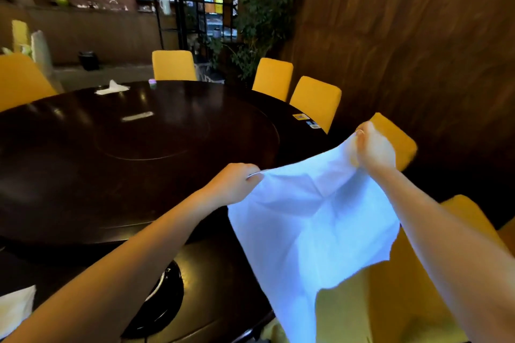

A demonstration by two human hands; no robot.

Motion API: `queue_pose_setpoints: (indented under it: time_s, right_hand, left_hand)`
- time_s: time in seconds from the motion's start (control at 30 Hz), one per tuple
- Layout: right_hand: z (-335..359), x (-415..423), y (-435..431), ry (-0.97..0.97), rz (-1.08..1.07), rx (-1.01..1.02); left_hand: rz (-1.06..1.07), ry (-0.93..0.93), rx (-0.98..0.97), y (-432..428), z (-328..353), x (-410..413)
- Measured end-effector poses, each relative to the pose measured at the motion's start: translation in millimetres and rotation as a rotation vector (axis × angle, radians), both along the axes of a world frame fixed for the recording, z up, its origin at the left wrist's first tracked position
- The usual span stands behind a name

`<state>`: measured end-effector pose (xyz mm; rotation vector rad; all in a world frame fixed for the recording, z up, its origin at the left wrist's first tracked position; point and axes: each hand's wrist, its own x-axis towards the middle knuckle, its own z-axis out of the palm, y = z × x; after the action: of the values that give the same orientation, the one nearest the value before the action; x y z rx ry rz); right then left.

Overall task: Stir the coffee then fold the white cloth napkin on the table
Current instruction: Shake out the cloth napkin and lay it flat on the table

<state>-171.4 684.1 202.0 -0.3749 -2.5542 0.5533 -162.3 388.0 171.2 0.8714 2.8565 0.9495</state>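
Note:
The white cloth napkin (309,220) hangs unfolded in the air over the right edge of the dark round table (83,181). My left hand (235,184) pinches its upper left corner. My right hand (374,149) grips the upper right corner, higher and farther away. The cloth droops down between my forearms, creased, its lower corner reaching the bottom of the view. No coffee cup shows clearly; a dark round dish (164,301) with a pale rim lies on the table under my left forearm, mostly hidden.
Yellow chairs (316,103) ring the table; one (390,301) stands right below the cloth. A raised turntable (156,131) fills the table's middle. A crumpled tissue (111,88) and a small pink-lidded jar (152,82) sit at the far edge. A white paper (14,309) lies bottom left.

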Motion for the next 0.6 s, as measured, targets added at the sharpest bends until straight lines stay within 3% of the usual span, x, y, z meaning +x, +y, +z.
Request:
queue_pose_setpoints:
  time_s: [0.27,0.6]
  right_hand:
    - [-53,-103,-72,-0.125,0.151,-0.02]
    - [-146,-275,-120,-0.356,0.356,0.074]
  left_hand:
    - [0.176,-0.118,-0.221,-99,-49,-74]
    - [0.412,-0.29,-0.306,-168,-127,-216]
